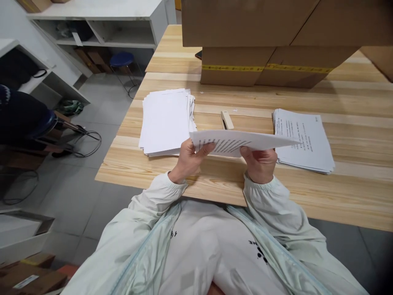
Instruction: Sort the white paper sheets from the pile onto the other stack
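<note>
A few printed paper sheets (236,141) are held up above the table's front edge, tilted so the text side faces me. My left hand (192,157) grips their left end, thumb on the printed side. Along the lower edge further right, my right hand (260,162) pinches the same sheets. A stack of blank-looking white paper (167,121) lies just beyond my left hand. To the right rests a stack of printed pages (303,141). Behind the held sheets is a cream stapler (227,120), its near end close to their top edge.
Large cardboard boxes (236,65) with yellow tape stand stacked at the back of the wooden table (138,168). White shelving (129,35) and a blue stool (122,59) are at the far left. A person (21,114) sits at the left edge.
</note>
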{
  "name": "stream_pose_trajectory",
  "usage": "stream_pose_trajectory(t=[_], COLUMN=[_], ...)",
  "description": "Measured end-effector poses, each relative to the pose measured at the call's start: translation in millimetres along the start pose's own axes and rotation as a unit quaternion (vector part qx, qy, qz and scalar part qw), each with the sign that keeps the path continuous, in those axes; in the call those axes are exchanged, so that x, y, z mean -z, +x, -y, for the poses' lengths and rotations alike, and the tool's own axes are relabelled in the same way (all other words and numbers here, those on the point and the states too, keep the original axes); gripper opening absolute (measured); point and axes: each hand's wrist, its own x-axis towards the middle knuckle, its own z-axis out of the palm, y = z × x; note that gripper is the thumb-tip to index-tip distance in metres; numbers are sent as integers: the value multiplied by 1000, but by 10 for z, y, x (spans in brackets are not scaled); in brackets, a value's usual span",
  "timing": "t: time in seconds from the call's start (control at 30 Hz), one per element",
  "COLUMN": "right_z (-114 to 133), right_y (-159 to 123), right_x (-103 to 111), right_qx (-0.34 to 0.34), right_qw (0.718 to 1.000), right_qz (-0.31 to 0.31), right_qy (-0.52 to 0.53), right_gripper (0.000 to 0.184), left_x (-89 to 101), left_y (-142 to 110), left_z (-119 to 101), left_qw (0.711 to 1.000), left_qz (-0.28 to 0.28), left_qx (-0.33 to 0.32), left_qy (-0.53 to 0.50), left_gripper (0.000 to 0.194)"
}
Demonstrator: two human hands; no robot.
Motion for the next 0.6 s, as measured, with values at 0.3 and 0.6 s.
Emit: stream_pose_trajectory(t=[0.3,0.6], right_z=[-77,8], right_y=[-17,-53], right_x=[70,42], right_qx=[2,-50], right_qw=[1000,997], right_qz=[6,13], right_qy=[-21,-61], right_gripper=[24,38], left_x=[-127,-158], left_y=[-9,-22], left_z=[5,-10], left_qw=[997,996], left_qz=[-32,-40], left_qx=[58,77], left_qy=[-28,-36], left_gripper=[41,40])
